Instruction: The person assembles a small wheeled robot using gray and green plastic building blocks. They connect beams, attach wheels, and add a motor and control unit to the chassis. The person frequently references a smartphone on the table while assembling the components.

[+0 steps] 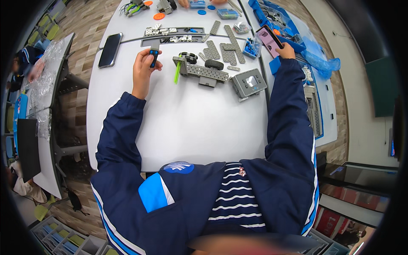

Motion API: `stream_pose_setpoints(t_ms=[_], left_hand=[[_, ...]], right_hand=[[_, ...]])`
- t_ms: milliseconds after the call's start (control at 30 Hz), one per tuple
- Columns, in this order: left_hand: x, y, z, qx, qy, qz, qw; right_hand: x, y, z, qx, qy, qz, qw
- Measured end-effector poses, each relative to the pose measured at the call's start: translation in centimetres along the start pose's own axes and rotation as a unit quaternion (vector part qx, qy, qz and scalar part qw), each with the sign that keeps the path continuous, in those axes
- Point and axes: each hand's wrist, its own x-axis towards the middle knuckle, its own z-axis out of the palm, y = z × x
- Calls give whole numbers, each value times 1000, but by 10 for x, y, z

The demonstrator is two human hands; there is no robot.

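- Nearest the camera is the wearer's navy jacket (178, 221), open over one striped shirt (236, 199).
- One small black sensor block (153, 58) with two blue dots is up in the left hand (142, 71), above the near tabletop; thumb and fingers pinch it.
- The right hand (287, 52) grips one pink-screened smartphone (267, 40) by its lower end, fingers curled around it, beside the blue bin.
- Between the hands stands one grey wheeled chassis (208, 73); two wheels show, and a green strip (177, 73) hangs at its left end.
- Just right of it sits one grey controller brick (249, 83) with a small screen.
- Behind lie several grey perforated plates (233, 44), overlapping too much to count surely.
- One dark-screened smartphone (110, 50) lies left of the left hand.
- Two shallow grey trays (199, 39) hold small white and grey connectors.
- One clear tub (253, 50) holds blue pins; one clear box (228, 14) holds small parts, mostly blue.
- One large blue bin (258, 12) holds grey parts and an orange piece.
- Farther off: two orange discs (159, 16), two blue discs (202, 12) and a co-worker's two hands (183, 3), their fingers cut off by the edge.
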Motion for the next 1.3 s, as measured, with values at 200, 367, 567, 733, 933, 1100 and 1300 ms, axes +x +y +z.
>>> stream_pose_setpoints(t_ms=[200,367,567,733,933,1100,1300], left_hand=[[-16,-12,-10,9,16,-10,1000],[-15,-16,-9,18,38,-30,999],[-16,-15,-7,50,33,-59,996],[-17,-13,-6,53,33,-73,995],[-18,-13,-6,41,14,-86,995],[-18,-13,-6,44,13,-90,995],[-18,-14,-7,32,6,-83,996]], right_hand=[[-2,-1,-5,36,-50,27,998],[-5,-8,-11,30,-71,43,996],[-9,-2,-9,61,-20,-23,998],[-9,-2,-9,43,-28,-1,999],[-10,-8,-14,58,-60,10,997],[-9,-9,-14,80,-75,7,994],[-3,4,-8,85,-77,0,993]])
